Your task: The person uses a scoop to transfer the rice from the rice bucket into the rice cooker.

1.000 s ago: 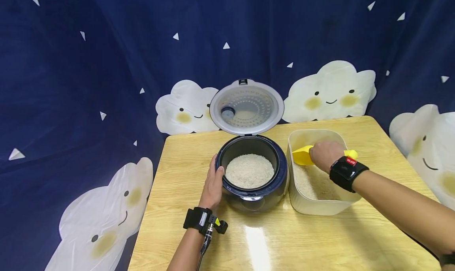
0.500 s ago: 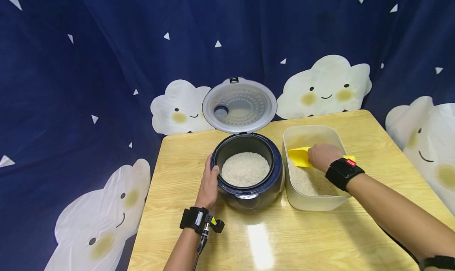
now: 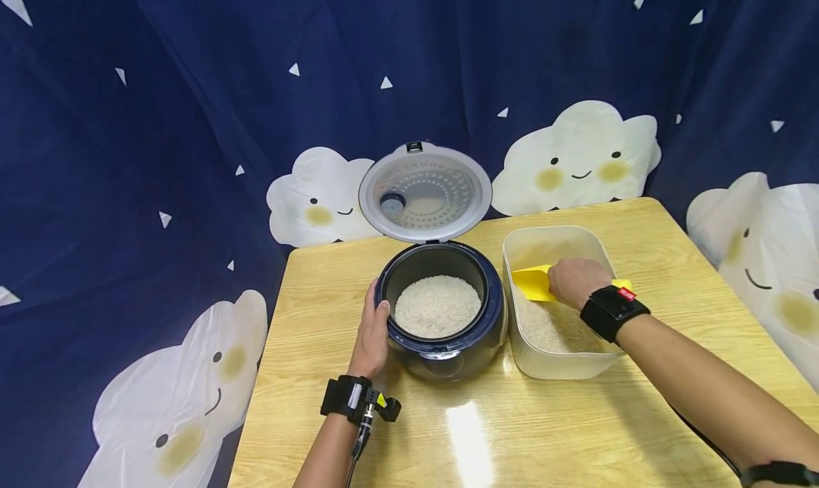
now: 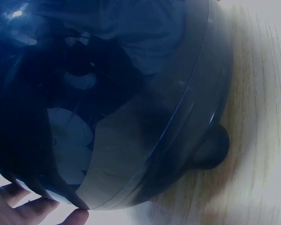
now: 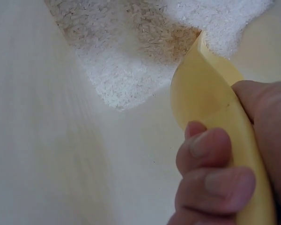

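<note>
My right hand [image 3: 578, 280] grips the handle of a yellow rice scoop [image 3: 532, 283] inside a translucent white bin. In the right wrist view several fingers curl round the scoop's handle [image 5: 250, 183]. The scoop's tip points toward the loose rice [image 5: 145, 51] in the bin. My left hand [image 3: 371, 337] rests on the left side of a dark blue rice cooker [image 3: 448, 363], thumb near its rim and fingers along the wall. Its fingertips [image 4: 35, 210] show against the glossy body in the left wrist view. White rice [image 3: 438, 306] lies in the cooker's inner pot.
The cooker's grey lid [image 3: 425, 196] stands raised behind the pot. Close at the cooker's right is the bin [image 3: 563, 367]. Both stand on a wooden table [image 3: 422, 438]. A dark blue curtain [image 3: 224, 82] with cloud faces hangs behind the table.
The head view has shifted slightly, so things sit a little further left in it. The scoop has turned slightly in my right hand within the bin. My left hand stays on the cooker.
</note>
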Action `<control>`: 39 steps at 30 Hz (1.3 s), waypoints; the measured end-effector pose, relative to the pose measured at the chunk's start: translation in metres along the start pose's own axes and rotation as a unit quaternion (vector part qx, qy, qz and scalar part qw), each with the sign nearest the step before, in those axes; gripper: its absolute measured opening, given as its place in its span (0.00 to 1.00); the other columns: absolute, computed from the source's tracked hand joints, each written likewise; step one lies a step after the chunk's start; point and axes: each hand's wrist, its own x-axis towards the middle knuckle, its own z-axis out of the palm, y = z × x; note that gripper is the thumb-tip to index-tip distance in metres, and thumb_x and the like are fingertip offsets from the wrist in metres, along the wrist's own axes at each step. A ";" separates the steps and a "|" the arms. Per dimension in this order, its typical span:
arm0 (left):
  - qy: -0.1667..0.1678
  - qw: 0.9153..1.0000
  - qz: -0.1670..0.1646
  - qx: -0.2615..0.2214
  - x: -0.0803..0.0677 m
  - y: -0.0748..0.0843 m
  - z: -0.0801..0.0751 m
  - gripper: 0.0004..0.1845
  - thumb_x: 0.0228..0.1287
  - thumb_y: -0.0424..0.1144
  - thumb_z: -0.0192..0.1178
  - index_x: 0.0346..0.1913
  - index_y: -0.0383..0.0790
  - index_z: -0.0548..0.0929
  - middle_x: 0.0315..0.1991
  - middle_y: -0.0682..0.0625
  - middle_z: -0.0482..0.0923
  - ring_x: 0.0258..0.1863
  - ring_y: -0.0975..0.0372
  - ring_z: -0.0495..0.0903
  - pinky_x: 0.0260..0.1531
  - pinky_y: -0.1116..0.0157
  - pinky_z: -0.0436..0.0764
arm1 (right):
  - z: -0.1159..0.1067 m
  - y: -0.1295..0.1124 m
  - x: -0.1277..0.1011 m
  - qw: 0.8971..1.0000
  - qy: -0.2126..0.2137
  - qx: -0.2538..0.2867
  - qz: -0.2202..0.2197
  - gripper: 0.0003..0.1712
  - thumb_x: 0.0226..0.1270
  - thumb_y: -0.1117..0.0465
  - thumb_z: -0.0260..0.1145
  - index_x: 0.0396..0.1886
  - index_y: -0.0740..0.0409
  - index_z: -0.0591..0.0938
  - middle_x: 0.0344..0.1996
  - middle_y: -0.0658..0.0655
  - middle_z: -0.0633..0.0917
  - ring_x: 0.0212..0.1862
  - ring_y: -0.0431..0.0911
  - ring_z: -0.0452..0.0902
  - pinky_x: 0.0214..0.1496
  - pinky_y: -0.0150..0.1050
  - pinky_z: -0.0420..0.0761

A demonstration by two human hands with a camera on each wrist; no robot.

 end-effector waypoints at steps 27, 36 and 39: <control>0.003 1.000 -0.011 0.008 0.002 -0.001 0.000 0.28 0.84 0.55 0.35 0.81 0.72 0.48 0.84 0.62 0.51 0.85 0.62 0.50 0.85 0.48 0.50 | 0.005 -0.002 0.000 0.999 0.052 -0.015 -0.009 0.18 0.61 0.66 0.67 0.13 0.56 0.74 0.13 0.51 0.69 0.18 0.47 0.67 0.20 0.50 0.77; 0.005 1.000 -0.008 0.004 0.000 -0.001 0.001 0.28 0.84 0.55 0.34 0.82 0.70 0.48 0.84 0.60 0.51 0.85 0.60 0.50 0.84 0.47 0.50 | 0.007 -0.001 0.000 0.997 0.070 -0.019 -0.015 0.18 0.60 0.65 0.69 0.13 0.57 0.74 0.13 0.51 0.69 0.17 0.47 0.67 0.19 0.48 0.76; 0.005 1.000 -0.013 0.003 -0.001 0.000 0.001 0.28 0.84 0.55 0.35 0.82 0.71 0.48 0.84 0.61 0.51 0.85 0.60 0.50 0.84 0.47 0.50 | 0.007 -0.001 0.000 0.998 0.062 -0.019 -0.014 0.17 0.60 0.64 0.69 0.14 0.56 0.75 0.13 0.51 0.68 0.17 0.47 0.66 0.20 0.44 0.73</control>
